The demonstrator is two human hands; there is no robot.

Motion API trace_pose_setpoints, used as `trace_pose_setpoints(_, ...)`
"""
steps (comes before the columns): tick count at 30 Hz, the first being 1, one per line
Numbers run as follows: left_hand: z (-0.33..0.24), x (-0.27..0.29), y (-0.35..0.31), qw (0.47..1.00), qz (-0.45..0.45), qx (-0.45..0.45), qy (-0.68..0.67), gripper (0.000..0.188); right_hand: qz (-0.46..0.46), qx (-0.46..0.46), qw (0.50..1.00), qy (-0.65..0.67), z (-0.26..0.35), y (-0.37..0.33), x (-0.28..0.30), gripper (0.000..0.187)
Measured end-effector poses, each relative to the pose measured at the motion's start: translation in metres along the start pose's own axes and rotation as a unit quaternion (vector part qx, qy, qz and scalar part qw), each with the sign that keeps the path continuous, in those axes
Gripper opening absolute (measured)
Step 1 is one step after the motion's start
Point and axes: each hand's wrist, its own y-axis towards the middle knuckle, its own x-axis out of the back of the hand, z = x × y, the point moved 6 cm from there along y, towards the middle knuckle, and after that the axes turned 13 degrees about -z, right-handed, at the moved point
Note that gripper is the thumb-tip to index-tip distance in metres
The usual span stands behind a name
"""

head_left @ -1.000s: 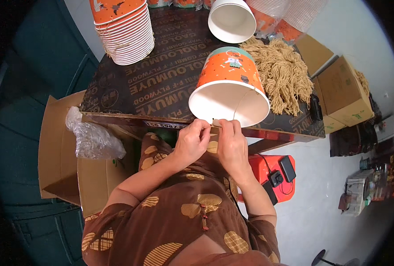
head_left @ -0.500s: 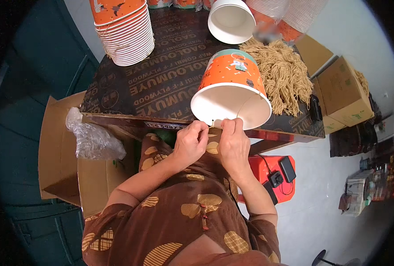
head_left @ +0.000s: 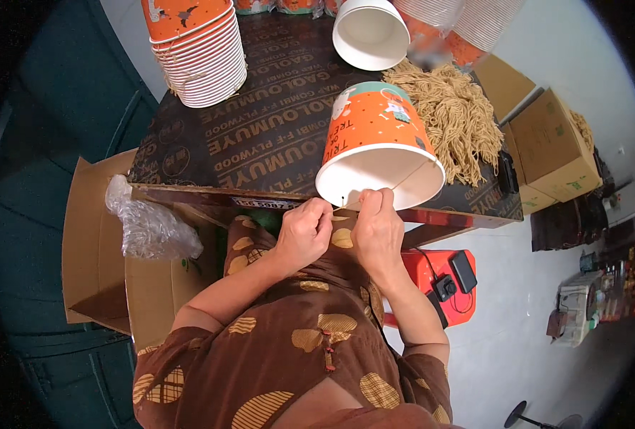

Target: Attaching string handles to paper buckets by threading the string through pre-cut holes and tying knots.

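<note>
An orange and green paper bucket (head_left: 374, 132) lies on its side at the table's front edge, its white open mouth toward me. A thin tan string (head_left: 407, 176) crosses the mouth from the rim's right side down to my hands. My left hand (head_left: 304, 234) is closed in a pinch on the string just below the rim. Beside it, my right hand (head_left: 376, 236) also pinches the string, its fingertips in front of the lower rim. A short stretch of string spans the gap between them. A small dark hole shows in the bucket's wall near the rim; the string's ends are hidden by my fingers.
The dark plywood table (head_left: 260, 107) carries a stack of orange buckets (head_left: 201, 68) at left, a white-mouthed bucket (head_left: 371, 36) behind, and a heap of tan strings (head_left: 453, 118) at right. Cardboard boxes (head_left: 96, 243) stand left and right. A red stool (head_left: 421, 268) holds black electronics.
The bucket has shifted slightly right and turned, bringing a different part of its print into view. The string across its mouth now runs straighter. Both hands stay nearly in place.
</note>
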Motion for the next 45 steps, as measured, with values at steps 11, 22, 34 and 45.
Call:
trace_pose_setpoints(11,0.007,0.004,0.002,0.997,0.046,0.068,-0.003,0.011,-0.003,0.022,0.998,0.051,0.005,0.004,0.007,0.02)
trace_pose_setpoints(22,-0.019,0.053,0.042,0.984,0.031,0.128,0.121,0.045,0.019,0.026,0.99,0.137,0.007,0.001,0.005,0.025)
trace_pose_setpoints(34,-0.02,0.056,0.063,0.971,0.03,0.123,0.205,0.038,0.067,-0.055,0.967,0.238,0.004,-0.02,0.007,0.025)
trace_pose_setpoints(45,0.014,0.005,-0.014,0.855,0.241,0.452,-0.086,0.029,0.11,-0.114,0.966,0.202,-0.003,-0.02,0.014,0.016)
